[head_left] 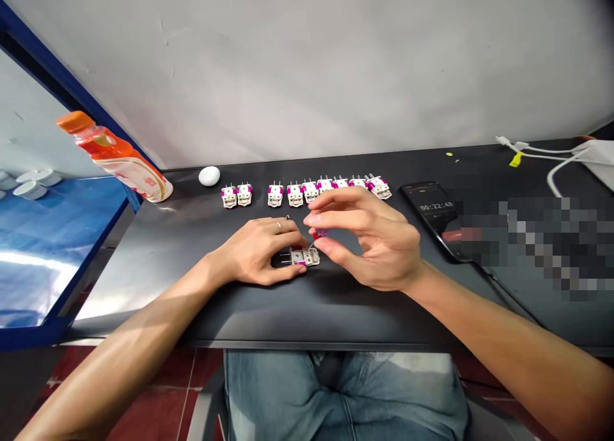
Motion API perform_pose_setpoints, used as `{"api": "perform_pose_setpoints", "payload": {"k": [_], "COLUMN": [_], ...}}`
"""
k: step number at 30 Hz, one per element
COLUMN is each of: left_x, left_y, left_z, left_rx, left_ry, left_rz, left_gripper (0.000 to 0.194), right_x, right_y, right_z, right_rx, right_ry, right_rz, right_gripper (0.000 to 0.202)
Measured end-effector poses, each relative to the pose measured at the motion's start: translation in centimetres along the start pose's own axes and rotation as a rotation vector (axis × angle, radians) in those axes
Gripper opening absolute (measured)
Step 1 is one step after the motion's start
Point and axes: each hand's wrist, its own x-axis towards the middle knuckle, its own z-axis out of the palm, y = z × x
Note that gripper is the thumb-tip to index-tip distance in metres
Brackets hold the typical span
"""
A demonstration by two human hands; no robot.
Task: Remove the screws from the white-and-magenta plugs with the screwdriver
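On the black table lies a white and purple plug part (305,256), its metal prongs pointing left. My left hand (261,250) rests on the table and grips this part between thumb and fingers; a ring shows on one finger. Just right of it, my right hand (369,239) pinches a small screwdriver with a red and purple handle (320,234), whose thin shaft reaches down to the part. Behind my hands stands a row of several similar plug parts (295,194), prongs toward the wall.
An orange-capped bottle (125,163) stands at the left, near a white egg-shaped object (209,176). To the right lie a phone (434,217) showing a timer, its dark cable, and white cables (542,152). The table's front edge (288,346) runs above my lap.
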Motion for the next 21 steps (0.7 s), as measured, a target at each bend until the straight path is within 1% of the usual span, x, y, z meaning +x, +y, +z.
{"api": "perform_pose_setpoints", "payload": {"k": [2, 3, 5, 7, 8, 10, 12, 14, 17, 18, 19, 21], "left_x": [-0.01, -0.01, 0.0, 0.02, 0.04, 0.07, 0.08, 0.05, -0.02, -0.03, -0.04, -0.03], "left_y": [-0.04, -0.06, -0.09, -0.08, -0.07, -0.02, 0.0, -0.04, -0.12, -0.14, -0.14, -0.13], "left_z": [0.06, 0.07, 0.06, 0.01, -0.02, -0.05, -0.03, 0.02, 0.07, 0.07, 0.06, 0.03], "left_rx": [0.001, 0.003, 0.01, 0.012, 0.008, -0.004, -0.007, 0.004, 0.021, 0.023, 0.02, 0.01], "left_ry": [-0.005, -0.01, -0.011, -0.005, -0.004, -0.007, -0.007, -0.001, 0.018, 0.018, 0.016, 0.007], "left_rz": [-0.001, -0.001, 0.003, 0.004, 0.001, -0.004, 0.001, 0.013, 0.024, 0.02, 0.017, 0.015], "left_gripper": [0.037, 0.038, 0.038, 0.038, 0.037, 0.036, 0.035, 0.036, 0.039, 0.039, 0.038, 0.036], "right_x": [-0.03, -0.1, -0.28, -0.4, -0.4, -0.35, -0.33, -0.45, -0.67, -0.68, -0.65, -0.52], "right_y": [0.01, -0.02, -0.11, -0.13, -0.08, 0.09, 0.21, 0.18, -0.01, -0.04, -0.04, 0.04], "right_z": [0.05, 0.08, 0.16, 0.18, 0.17, 0.13, 0.13, 0.18, 0.23, 0.21, 0.19, 0.16], "right_rx": [-0.02, 0.007, 0.099, 0.154, 0.143, 0.069, 0.011, 0.041, 0.151, 0.158, 0.144, 0.087], "right_ry": [0.02, 0.025, 0.013, -0.012, -0.022, -0.014, 0.01, 0.015, -0.02, -0.03, -0.033, -0.021], "right_rz": [-0.029, -0.011, 0.077, 0.153, 0.151, 0.065, -0.007, 0.032, 0.172, 0.18, 0.158, 0.075], "right_gripper": [0.045, 0.048, 0.053, 0.053, 0.05, 0.047, 0.051, 0.054, 0.057, 0.057, 0.056, 0.056]}}
